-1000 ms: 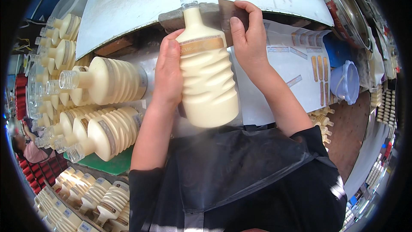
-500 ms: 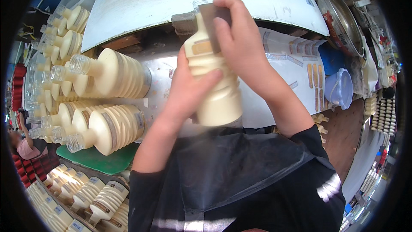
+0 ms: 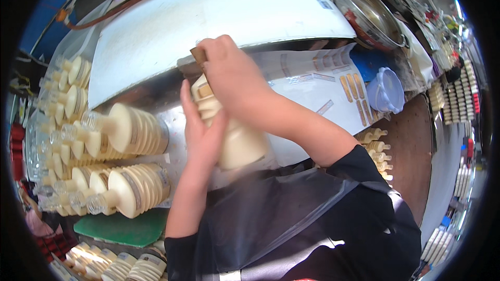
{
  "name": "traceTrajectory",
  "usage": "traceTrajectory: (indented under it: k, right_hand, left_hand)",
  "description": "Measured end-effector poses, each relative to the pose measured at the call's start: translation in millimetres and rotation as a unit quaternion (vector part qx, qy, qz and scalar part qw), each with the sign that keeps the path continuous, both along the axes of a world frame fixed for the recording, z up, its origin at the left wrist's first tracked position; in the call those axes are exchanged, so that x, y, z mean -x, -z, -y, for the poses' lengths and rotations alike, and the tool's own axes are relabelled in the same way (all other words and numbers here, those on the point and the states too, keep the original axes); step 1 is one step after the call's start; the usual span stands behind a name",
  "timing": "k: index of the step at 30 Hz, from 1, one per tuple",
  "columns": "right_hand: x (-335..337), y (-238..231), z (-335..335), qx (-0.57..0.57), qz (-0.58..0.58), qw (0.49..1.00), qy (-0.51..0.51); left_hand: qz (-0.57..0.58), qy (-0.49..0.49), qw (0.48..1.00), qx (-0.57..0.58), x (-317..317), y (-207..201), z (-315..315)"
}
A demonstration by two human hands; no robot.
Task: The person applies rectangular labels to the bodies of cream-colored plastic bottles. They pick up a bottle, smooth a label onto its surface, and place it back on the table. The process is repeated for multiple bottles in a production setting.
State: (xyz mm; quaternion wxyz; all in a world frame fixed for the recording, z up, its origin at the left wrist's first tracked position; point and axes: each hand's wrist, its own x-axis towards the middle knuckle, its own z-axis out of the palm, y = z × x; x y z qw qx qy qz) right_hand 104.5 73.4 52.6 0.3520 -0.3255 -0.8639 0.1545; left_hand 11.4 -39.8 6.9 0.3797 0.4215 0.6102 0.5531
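Note:
A cream-coloured glass bottle [image 3: 240, 148] with a ribbed body stands tilted in front of me, its base toward my lap and its neck end hidden by my right hand. My left hand [image 3: 202, 132] is against its left side, thumb across the front, steadying it. In my right hand [image 3: 226, 70] is a thin brown flat piece [image 3: 199, 55], pinched at the bottle's upper end. A gold-brown label [image 3: 204, 90] shows on the bottle's shoulder, just under that piece.
Rows of similar bottles [image 3: 133, 130] lie on their sides at the left, above a green mat [image 3: 122, 226]. A white board [image 3: 219, 8] spans the back. On the right are a sheet with gold label strips [image 3: 359, 101], a pale blue bucket [image 3: 385, 91] and a metal basin [image 3: 367, 13].
The view has shifted. The brown piece was flat along the bottle's neck; now it is turned nearly edge-on. My right hand has rolled over the bottle's top, and the glass mouth is hidden.

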Motion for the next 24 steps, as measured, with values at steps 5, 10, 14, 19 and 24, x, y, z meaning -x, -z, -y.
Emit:
traceTrajectory:
  k: [5,10,14,19,24]
  right_hand:
    - [-37,40,-13,0.101,-0.149,0.982,0.065]
    - [-55,63,-35,0.174,-0.235,0.953,0.082]
    - [-86,54,-46,0.360,-0.418,0.834,0.005]
    - [-97,47,-34,0.540,-0.273,0.796,-0.002]
    - [-70,47,-19,0.460,-0.150,0.874,-0.030]
  left_hand:
    - [-0.163,0.035,0.984,-0.065,2,8,3]
    - [0.055,0.044,0.997,-0.044,2,11,9]
    - [0.068,0.025,0.997,-0.019,3,8,5]
    - [-0.035,-0.022,0.997,-0.063,10,-4,-19]
    - [0.003,-0.028,1.000,0.005,9,-13,-42]
